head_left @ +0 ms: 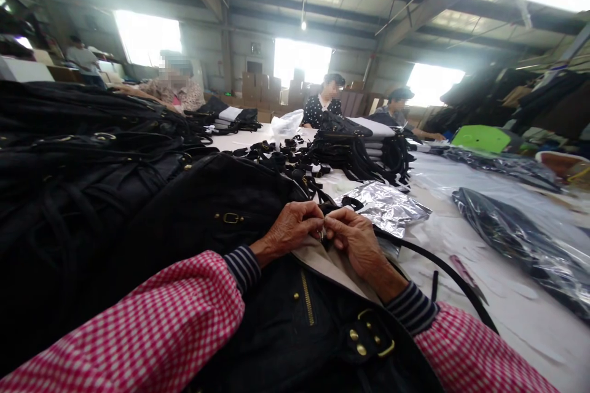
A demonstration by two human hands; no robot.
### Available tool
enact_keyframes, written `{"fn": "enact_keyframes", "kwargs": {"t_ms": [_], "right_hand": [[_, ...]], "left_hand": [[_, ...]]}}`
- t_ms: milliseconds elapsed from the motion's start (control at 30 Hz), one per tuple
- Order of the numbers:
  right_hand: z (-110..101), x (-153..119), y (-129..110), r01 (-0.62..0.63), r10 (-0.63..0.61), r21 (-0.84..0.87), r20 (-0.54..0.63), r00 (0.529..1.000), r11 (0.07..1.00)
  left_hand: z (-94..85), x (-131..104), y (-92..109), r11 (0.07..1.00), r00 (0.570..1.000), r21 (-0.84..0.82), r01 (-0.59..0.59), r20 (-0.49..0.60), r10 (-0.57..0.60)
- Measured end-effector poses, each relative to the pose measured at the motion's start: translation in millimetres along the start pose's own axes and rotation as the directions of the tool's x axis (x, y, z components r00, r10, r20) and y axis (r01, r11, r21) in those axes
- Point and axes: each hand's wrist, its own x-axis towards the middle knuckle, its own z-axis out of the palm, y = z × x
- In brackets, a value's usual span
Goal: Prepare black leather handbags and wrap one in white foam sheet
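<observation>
White tabletop (511, 325) spreads beside our black bag (276, 319), brass-buckled and beige-lined with a gold-toothed zip (307, 296), lying before us; our left hand (295, 225) and right hand (354, 239) pinch tightly at its opening.

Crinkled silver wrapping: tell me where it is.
In the head view, the silver wrapping lies right of centre, between the right hand and the tall black stack.
</observation>
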Motion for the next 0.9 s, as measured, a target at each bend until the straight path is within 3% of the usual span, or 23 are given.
{"fn": "enact_keyframes", "kwargs": {"t_ms": [267, 367, 467, 567, 633, 733, 833, 900], "right_hand": [[-4, -1, -5, -0.051, 0.053, -0.058, 0.043, 0.998, 0.997], [-13, 10, -23, 0.096, -0.086, -0.260, 0.050, 0.995, 0.961], [-28, 34, -44, 0.292, -0.308, -0.491, 0.051, 0.950, 0.821], [-45, 62, -59, 0.332, -0.277, -0.655, 0.190, 0.942, 0.679], [-55, 73, -61, 0.342, -0.195, -0.694, 0.284, 0.939, 0.634], [-65, 74, -57, 0.383, -0.092, -0.699, 0.416, 0.905, 0.604], [-71, 64, -46, 0.490, -0.013, -0.798, 0.519, 0.854, 0.351], [-74, 58, -39, 0.505, -0.026, -0.850, 0.507, 0.861, 0.150]], "left_hand": [[1.7, 1, -1, 0.970, 0.999, 0.238, -0.039, 0.012, 0.037], [2.6, -3, 12, 0.897, 0.995, 0.430, -0.098, 0.025, 0.097], [1.2, -20, 38, 0.643, 0.949, 0.698, -0.315, 0.243, 0.202], [2.2, -45, 67, 0.416, 0.851, 0.746, -0.520, 0.492, 0.182], [7.6, -59, 78, 0.399, 0.815, 0.725, -0.562, 0.567, 0.119], [22.9, -64, 75, 0.416, 0.781, 0.695, -0.586, 0.621, 0.063], [35.7, -49, 65, 0.403, 0.772, 0.691, -0.601, 0.632, 0.069], [35.8, -36, 65, 0.418, 0.793, 0.702, -0.576, 0.604, 0.078]]}}
